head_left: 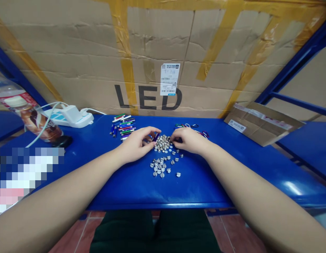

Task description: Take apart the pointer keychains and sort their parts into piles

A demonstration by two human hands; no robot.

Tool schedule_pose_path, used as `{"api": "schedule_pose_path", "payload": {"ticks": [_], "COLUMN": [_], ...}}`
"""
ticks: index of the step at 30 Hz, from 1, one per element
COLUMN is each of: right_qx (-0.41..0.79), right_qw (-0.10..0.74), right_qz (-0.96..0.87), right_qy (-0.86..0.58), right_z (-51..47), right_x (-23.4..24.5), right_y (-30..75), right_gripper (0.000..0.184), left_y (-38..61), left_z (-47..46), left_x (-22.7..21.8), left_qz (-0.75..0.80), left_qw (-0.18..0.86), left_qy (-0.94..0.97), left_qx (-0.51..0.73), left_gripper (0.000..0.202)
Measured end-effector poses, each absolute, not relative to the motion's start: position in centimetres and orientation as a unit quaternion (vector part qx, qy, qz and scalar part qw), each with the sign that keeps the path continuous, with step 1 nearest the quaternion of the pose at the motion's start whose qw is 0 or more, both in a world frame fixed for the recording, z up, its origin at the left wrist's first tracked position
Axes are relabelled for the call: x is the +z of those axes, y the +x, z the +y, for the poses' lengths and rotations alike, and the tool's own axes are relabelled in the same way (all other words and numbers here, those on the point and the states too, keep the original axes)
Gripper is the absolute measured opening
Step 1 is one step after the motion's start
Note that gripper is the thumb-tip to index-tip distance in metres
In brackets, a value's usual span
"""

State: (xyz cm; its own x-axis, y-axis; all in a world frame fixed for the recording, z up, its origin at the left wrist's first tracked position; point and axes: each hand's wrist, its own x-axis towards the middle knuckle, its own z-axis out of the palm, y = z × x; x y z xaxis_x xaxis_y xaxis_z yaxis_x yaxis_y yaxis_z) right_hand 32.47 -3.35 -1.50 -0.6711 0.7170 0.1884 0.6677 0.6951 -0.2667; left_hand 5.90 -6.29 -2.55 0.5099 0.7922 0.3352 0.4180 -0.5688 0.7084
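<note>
My left hand (139, 143) is closed around a small dark purple metal tube (155, 137), held between thumb and fingers. Its tip is at the left edge of a heap of shiny button cells (163, 143). At the heap's right side, my right hand (188, 140) has thumb and fingertips bent together in a pinch. Whatever is in that pinch is too small to make out. Nearer the front edge lies a loose group of small silver metal pieces (159, 167), with several more scattered to the right.
Several coloured metal tubes (127, 126) lie behind my left hand. Coloured carabiner clips (196, 125) are partly hidden behind my right hand. A power strip (70, 117) and a drink bottle (38, 121) stand left on the blue table (157, 193); an open cardboard box (258, 123) sits right.
</note>
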Motion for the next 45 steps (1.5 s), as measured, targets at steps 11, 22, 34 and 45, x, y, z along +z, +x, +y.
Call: {"api": "schedule_pose_path", "payload": {"ticks": [11,22,34,45], "right_qx": [0.085,0.091,0.097,0.112], "right_qw": [0.153,0.337,0.452,0.435], "right_qz": [-0.916,-0.861,-0.861,-0.861], "right_qy": [-0.360,-0.371,-0.213,-0.237], "right_z": [-3.0,-3.7,-6.4,-6.7], "right_x": [-2.0,-1.8,-0.9,-0.8], "right_y": [32.5,32.2,29.9,29.9], "right_gripper": [0.012,0.011,0.010,0.011], "left_y": [5.9,5.8,6.2,6.2], "left_z": [-6.3,-6.6,-7.1,-7.1], "left_x": [-2.3,-1.6,-1.2,-1.3], "left_qz": [0.344,0.359,0.345,0.335], "left_qw": [0.274,0.230,0.220,0.208], "left_qy": [0.834,0.838,0.857,0.864], "left_qx": [0.334,0.339,0.312,0.315], "left_gripper": [0.030,0.025,0.021,0.020]}}
